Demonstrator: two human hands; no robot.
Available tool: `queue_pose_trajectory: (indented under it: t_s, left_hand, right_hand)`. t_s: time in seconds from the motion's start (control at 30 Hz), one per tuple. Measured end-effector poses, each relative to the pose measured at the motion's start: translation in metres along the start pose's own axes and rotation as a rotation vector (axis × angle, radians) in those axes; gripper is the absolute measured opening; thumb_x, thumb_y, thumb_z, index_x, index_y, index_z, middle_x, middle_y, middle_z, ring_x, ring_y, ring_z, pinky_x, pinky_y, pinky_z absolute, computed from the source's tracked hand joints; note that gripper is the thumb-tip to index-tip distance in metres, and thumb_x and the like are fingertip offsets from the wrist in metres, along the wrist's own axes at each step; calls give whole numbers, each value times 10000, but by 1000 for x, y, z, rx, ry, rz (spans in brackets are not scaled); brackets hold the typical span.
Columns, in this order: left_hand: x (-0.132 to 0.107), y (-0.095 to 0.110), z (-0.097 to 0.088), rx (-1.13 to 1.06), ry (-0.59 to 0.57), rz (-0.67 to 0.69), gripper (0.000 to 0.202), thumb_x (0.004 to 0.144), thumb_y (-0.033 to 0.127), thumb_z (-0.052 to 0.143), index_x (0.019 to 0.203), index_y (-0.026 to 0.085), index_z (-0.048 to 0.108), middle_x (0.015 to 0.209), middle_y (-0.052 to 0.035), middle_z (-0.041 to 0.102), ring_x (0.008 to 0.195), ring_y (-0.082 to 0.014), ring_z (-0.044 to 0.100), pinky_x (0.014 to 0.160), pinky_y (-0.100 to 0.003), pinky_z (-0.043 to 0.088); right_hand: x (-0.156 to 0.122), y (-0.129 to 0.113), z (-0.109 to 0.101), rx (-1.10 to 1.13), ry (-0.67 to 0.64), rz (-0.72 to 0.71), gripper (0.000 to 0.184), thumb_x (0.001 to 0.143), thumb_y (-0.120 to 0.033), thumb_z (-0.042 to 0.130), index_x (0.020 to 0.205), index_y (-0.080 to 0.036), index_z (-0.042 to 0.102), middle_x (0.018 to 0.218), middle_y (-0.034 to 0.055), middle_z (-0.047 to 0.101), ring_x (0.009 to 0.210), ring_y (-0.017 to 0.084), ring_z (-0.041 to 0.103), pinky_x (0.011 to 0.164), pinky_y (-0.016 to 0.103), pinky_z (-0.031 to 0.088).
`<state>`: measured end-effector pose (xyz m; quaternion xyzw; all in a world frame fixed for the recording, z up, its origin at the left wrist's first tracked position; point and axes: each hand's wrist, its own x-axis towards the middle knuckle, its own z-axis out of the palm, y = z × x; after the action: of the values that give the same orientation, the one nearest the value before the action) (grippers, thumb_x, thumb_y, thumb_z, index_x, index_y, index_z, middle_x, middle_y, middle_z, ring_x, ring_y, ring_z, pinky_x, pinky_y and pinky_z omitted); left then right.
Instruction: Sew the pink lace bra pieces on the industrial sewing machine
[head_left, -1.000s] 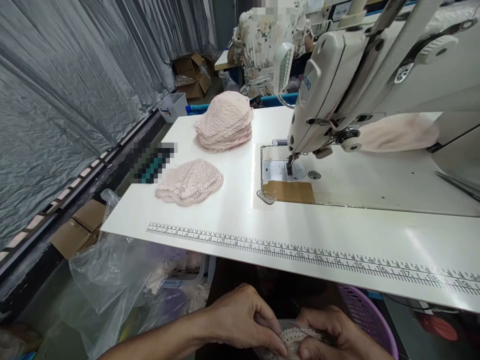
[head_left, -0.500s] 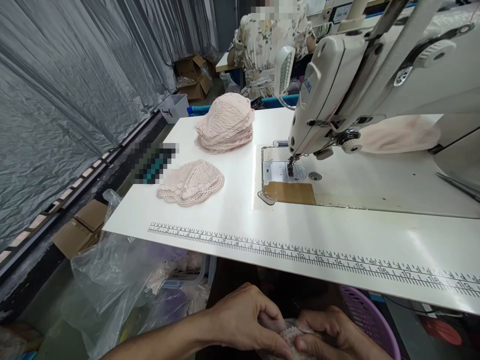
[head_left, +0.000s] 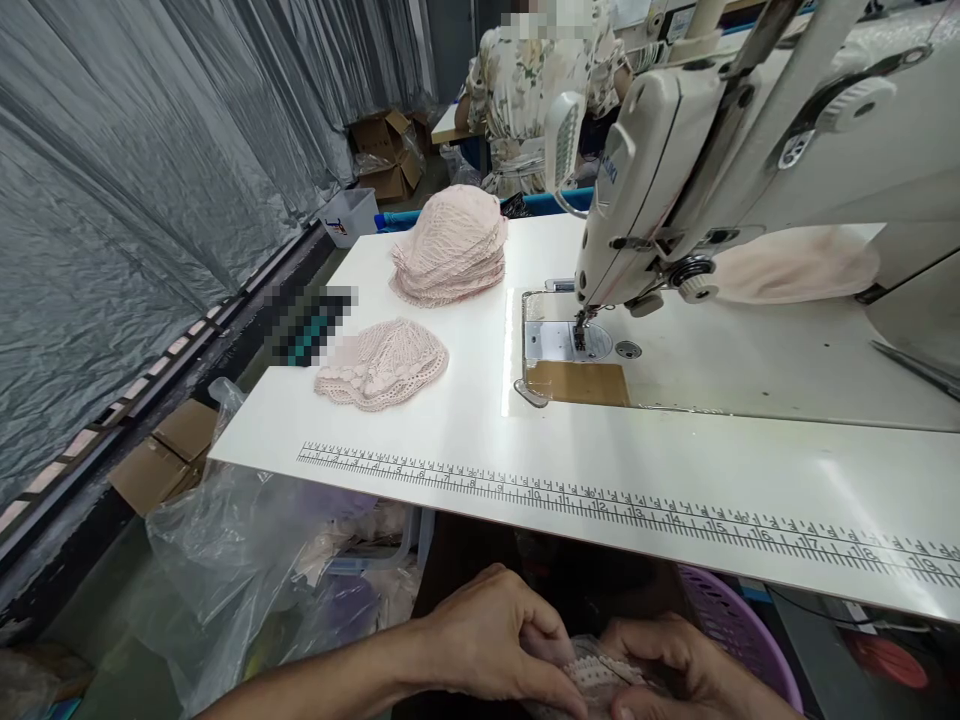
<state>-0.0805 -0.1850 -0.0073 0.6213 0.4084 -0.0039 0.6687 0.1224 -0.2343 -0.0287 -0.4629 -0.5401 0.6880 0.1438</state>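
Note:
Below the table's front edge, my left hand (head_left: 499,635) pinches a piece of pale pink lace fabric (head_left: 600,672) between thumb and fingers. My right hand (head_left: 671,660) grips the same lace from the other side, and its scalloped trim shows between the two. The lower part of the lace is cut off by the bottom of the view. On the white table lies a pink lace cup piece (head_left: 382,365), with a taller stack of similar lace pieces (head_left: 450,245) behind it. The sewing machine (head_left: 645,190) stands to the right, no fabric under its presser foot (head_left: 580,330).
A printed ruler (head_left: 600,505) runs along the front of the white table (head_left: 465,430). Scissors or tweezers (head_left: 915,368) and pink fabric (head_left: 799,265) lie at right. A purple basket (head_left: 739,640) is below, plastic bags (head_left: 225,560) at left. Another person (head_left: 532,100) sits behind.
My right hand has shifted slightly to the right along the lace, and more of its trim shows between my hands. The pieces on the table have not moved.

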Motion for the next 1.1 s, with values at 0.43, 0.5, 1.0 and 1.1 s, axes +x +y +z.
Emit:
queue_pose_trajectory:
  t_s: [0.43, 0.5, 1.0, 1.1]
  left_hand:
    - [-1, -1, 7, 163, 97, 24, 216, 617, 340, 801, 750, 200, 703, 591, 92, 576, 597, -68, 531, 791, -199, 337]
    - [-1, 2, 5, 183, 97, -7, 251, 613, 332, 805, 803, 209, 697, 629, 90, 600, 632, -79, 545, 802, -206, 329]
    - [-3, -2, -10, 99, 27, 7, 314, 584, 396, 812, 790, 179, 719, 598, 55, 592, 588, -89, 552, 621, -174, 387]
    - [-6, -5, -15, 10, -8, -9, 346, 571, 409, 815, 789, 158, 720, 610, 34, 622, 602, -105, 585, 607, -173, 410]
  right_hand:
    - [3, -12, 3, -132, 84, -6, 191, 722, -338, 571, 591, -206, 526, 583, -39, 472, 587, 121, 445, 557, 189, 344]
    - [5, -14, 3, -136, 93, -1, 206, 724, -351, 554, 586, -205, 507, 592, -35, 461, 602, 128, 448, 568, 194, 350]
    - [5, 2, -7, -11, 3, 33, 299, 750, -453, 609, 608, -194, 562, 616, -36, 446, 619, 126, 412, 591, 221, 314]
    - [6, 18, -11, 73, -3, 18, 318, 735, -484, 652, 636, -187, 599, 601, -43, 452, 595, 114, 390, 574, 215, 312]
